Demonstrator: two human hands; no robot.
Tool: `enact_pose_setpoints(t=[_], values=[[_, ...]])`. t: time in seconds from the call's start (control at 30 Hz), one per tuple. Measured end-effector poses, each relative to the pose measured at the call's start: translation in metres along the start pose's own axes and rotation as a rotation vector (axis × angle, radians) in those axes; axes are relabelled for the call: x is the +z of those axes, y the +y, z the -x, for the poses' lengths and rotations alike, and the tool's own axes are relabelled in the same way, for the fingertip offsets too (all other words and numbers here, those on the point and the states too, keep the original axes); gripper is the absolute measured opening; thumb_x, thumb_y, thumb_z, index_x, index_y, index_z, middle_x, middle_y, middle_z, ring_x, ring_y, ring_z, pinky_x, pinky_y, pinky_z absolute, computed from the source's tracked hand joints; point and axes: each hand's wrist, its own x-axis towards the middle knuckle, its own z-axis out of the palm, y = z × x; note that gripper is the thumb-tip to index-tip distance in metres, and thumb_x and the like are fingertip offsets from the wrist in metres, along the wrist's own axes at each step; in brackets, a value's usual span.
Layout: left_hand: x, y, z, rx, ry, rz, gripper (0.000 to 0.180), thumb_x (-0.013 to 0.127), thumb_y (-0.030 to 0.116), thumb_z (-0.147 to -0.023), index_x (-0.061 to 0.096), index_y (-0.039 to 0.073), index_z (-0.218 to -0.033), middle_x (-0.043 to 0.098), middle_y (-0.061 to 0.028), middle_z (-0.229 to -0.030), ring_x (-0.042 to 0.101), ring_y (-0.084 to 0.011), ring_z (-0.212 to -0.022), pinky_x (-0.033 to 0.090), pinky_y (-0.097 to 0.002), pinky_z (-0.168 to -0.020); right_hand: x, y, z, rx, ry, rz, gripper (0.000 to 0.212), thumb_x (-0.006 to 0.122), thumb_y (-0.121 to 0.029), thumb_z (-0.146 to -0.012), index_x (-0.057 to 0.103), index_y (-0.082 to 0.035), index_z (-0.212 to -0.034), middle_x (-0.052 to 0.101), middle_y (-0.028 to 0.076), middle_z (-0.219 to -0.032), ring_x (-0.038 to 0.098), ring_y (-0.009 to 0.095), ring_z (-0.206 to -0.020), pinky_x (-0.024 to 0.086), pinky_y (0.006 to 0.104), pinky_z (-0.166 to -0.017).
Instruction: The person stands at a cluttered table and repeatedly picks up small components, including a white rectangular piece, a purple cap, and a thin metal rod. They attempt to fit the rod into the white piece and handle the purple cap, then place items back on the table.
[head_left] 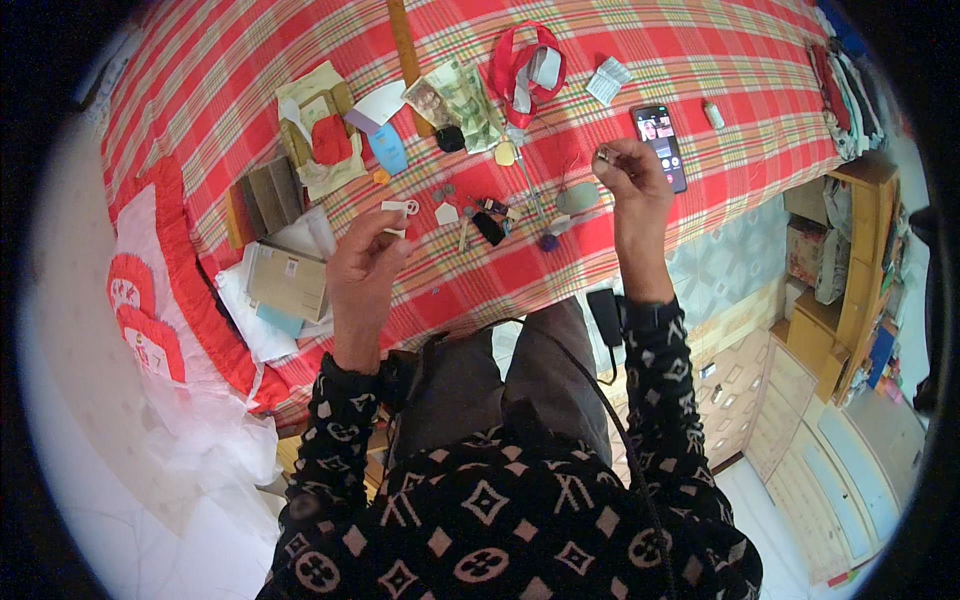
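Over the left part of the bed, my left hand [364, 262] is closed on a small white tag-like piece [398, 206] with a ring at one end. Farther right, my right hand [640, 190] is raised in a pinch on a small, partly metallic thing [602, 155]; its kind is too small to tell. Between the hands lie a black cloth-like piece [488, 228], several coins [446, 190], a white house-shaped scrap [446, 214] and a grey-green oval piece [576, 198]. Just beyond my right hand rests a phone [668, 168] with its screen lit.
On the red checked bedspread [300, 50] lie banknotes [460, 100], a red strap roll [510, 65], a folded paper [608, 80], an open pouch [345, 165] and a cardboard box [287, 280]. A pink-and-red pillow [160, 270] sits left; wooden shelves [845, 290] stand right.
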Motion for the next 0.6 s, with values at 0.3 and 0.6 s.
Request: enact_pose_setpoints(t=[0.3,0.6], values=[[0.075,0.062,0.025,0.118,-0.267,0.195,0.034,0.069,-0.002,-0.089,0.064,0.001,-0.122,0.067,-0.0060,-0.112,0.064,-0.0128,-0.098,0.053,-0.0268,-0.086,0.023,-0.092,0.078,-0.005,-0.248,-0.159,0.036,0.073,0.012,-0.078,0.059,-0.001,-0.109,0.063,0.009,-0.107,0.061,0.017,-0.098,0.050,0.0303,-0.088],[0.100,0.065,0.063,0.060,-0.176,0.250,0.029,0.072,-0.001,-0.085,0.065,-0.001,-0.114,0.068,-0.0047,-0.098,0.064,-0.0086,-0.091,0.053,-0.0236,-0.077,0.018,-0.096,0.113,-0.398,-0.510,0.237,0.053,0.076,0.008,-0.074,0.056,-0.004,-0.121,0.061,0.012,-0.111,0.062,0.021,-0.095,0.050,0.0298,-0.088]])
